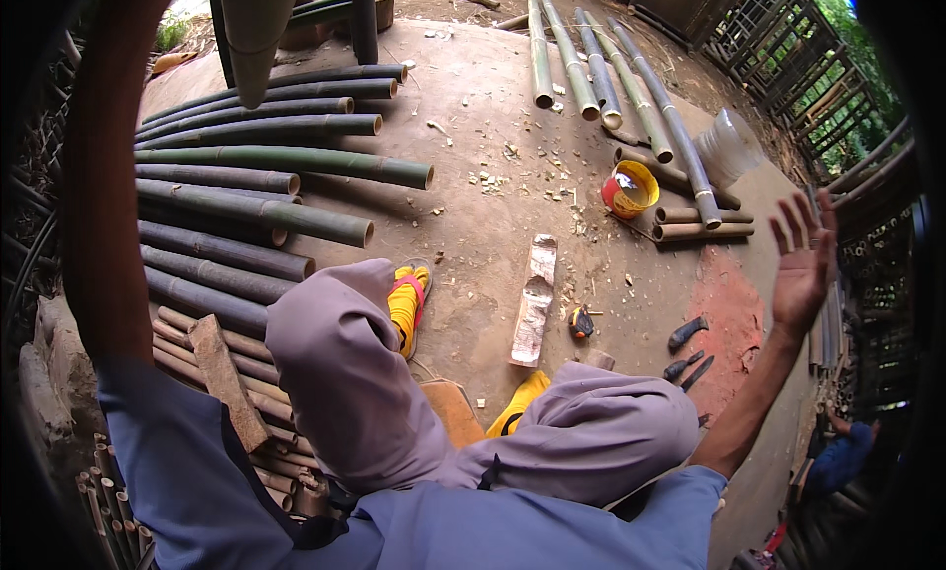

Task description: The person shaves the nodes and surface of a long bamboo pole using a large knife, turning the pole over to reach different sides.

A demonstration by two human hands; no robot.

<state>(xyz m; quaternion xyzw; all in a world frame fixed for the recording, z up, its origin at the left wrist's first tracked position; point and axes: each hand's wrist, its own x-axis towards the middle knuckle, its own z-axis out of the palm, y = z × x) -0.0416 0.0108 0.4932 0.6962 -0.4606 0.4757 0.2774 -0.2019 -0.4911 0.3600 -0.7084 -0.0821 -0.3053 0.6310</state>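
Observation:
My right hand [805,265] is raised at the right, fingers spread, holding nothing. My left arm [113,176] reaches up along the left side, and its hand lies beyond the upper edge. Close to that arm, at the top, hangs the pale, tapered end of a pole-like thing [258,38]; what holds it is hidden. On the ground before my knees lies a notched wooden block [533,304]. Beside it are a black and orange tape measure [581,323] and, further right, several dark-handled tools [688,334], one with a blade.
Thick green bamboo poles [296,158] lie in a row at the left, with thinner canes and a wooden board [229,383] nearer me. More bamboo poles [572,63] rest at the far right on short pieces, next to a red and yellow bucket [629,190]. Another person [841,460] is at lower right.

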